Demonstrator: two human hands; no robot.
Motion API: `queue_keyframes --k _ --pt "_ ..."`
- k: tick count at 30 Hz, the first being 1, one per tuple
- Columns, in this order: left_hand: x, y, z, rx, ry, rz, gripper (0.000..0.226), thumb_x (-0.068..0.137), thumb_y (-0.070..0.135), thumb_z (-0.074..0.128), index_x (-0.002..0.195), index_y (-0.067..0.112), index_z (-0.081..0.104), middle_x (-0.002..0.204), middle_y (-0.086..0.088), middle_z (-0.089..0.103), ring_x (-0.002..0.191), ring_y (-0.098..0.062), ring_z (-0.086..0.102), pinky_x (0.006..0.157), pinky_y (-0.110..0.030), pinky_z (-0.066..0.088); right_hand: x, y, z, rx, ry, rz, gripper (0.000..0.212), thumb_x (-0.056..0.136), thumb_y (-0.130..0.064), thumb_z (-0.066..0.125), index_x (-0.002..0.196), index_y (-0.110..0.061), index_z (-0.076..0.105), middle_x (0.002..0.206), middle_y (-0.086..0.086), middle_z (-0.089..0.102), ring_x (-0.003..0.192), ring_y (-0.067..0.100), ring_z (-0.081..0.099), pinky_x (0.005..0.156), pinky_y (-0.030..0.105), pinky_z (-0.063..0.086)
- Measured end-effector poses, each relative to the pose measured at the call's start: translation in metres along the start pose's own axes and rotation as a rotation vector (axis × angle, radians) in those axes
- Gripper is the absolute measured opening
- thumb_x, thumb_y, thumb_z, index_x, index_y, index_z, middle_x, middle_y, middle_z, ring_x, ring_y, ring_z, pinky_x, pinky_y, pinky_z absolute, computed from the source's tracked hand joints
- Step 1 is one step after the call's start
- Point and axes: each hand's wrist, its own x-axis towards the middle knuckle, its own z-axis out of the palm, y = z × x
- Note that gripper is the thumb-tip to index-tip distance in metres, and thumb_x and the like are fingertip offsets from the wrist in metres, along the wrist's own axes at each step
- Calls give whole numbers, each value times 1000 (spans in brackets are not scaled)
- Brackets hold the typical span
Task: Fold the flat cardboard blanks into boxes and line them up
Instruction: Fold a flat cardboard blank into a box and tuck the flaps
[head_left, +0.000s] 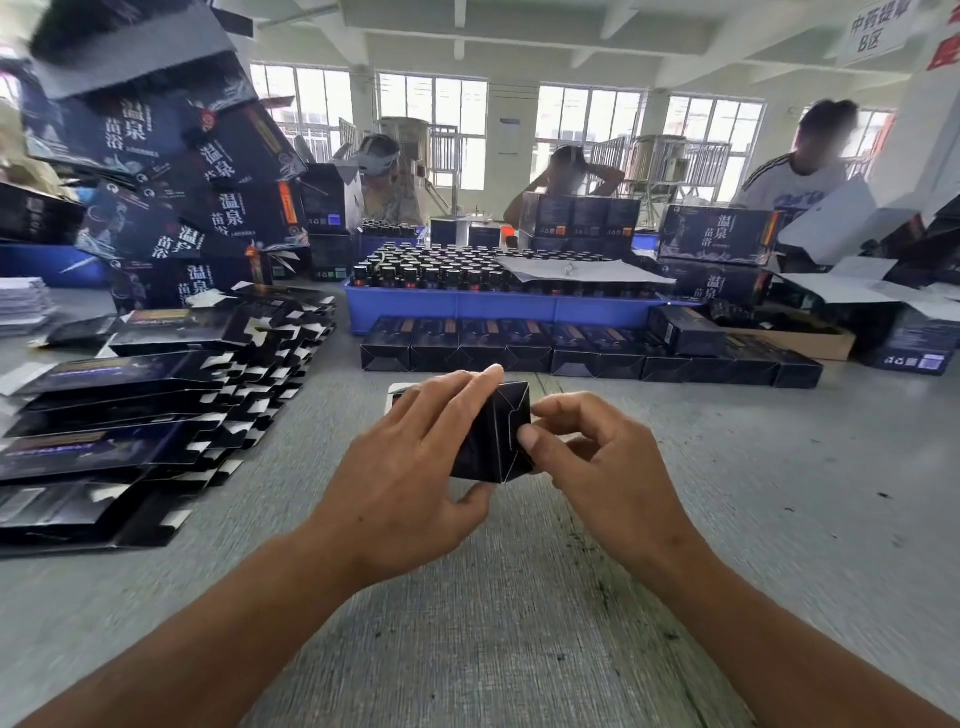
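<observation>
A row of finished boxes (587, 351) already stands beyond my fingertips, while a stack of flat blanks (156, 415) waits left of them. My left hand (410, 467) wraps the current box (493, 436), fingers over its top; my right hand (597, 457) pinches its end flap.

A grey, textured table (519, 623) carries overlapping stacks of flat dark cardboard blanks (156, 410) at the left. At the far middle a row of folded dark boxes (587, 348) lies side by side, just in front of a blue plastic tray of dark bottles (498, 306). White paper sheets (21, 306) sit far left.
</observation>
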Motion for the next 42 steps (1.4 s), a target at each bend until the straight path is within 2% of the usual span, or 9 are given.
queue_keyframes --k 4,9,14,20,26,30,37,42 --pt "-1 0 2 -25 -5 -2 94 77 38 73 156 21 25 148 2 41 128 -17 45 90 -27 45 2 1 1 62 -50 45 17 92 -29 70 108 -34 69 91 -19 75 85 -1 71 70 16 56" --pt "-1 0 2 -43 14 11 93 75 35 76 154 20 29 147 4 39 129 -14 42 89 -26 45 3 4 0 115 -60 79 17 90 -30 72 107 -28 73 91 -16 76 87 6 73 76 26 61" --pt "0 2 2 -76 25 19 87 77 42 64 154 23 29 147 6 39 130 -14 43 89 -27 48 2 2 -1 126 -33 57 10 89 -26 75 93 -34 73 86 -16 76 80 2 72 67 14 53" --pt "0 4 1 -87 27 27 85 78 47 58 154 25 27 148 8 38 130 -13 43 92 -26 46 2 -2 1 26 40 40 7 88 -26 76 90 -32 72 79 -18 74 74 -2 69 64 10 50" --pt "0 7 0 -93 35 26 86 78 45 67 153 21 31 147 7 39 128 -14 46 91 -26 47 0 -4 3 -47 96 7 5 90 -27 74 93 -29 71 81 -13 73 76 -3 69 66 10 52" --pt "-1 6 0 -102 41 20 89 78 39 75 153 22 31 147 9 37 128 -13 46 93 -24 43 0 -5 0 -22 54 23 10 89 -28 74 99 -24 73 83 -13 74 77 -2 69 65 10 50" --pt "0 7 -1 -104 45 27 84 79 46 64 152 24 31 147 9 39 130 -14 45 93 -25 44 1 -6 -3 12 -4 48 10 90 -29 73 98 -24 70 84 -10 73 75 0 69 64 13 51" --pt "0 8 0 -74 14 44 84 78 44 65 152 21 33 148 5 44 133 -15 43 95 -26 45 1 -6 -2 -119 35 27 8 88 -30 75 91 -24 69 82 -8 73 76 3 69 68 18 55"
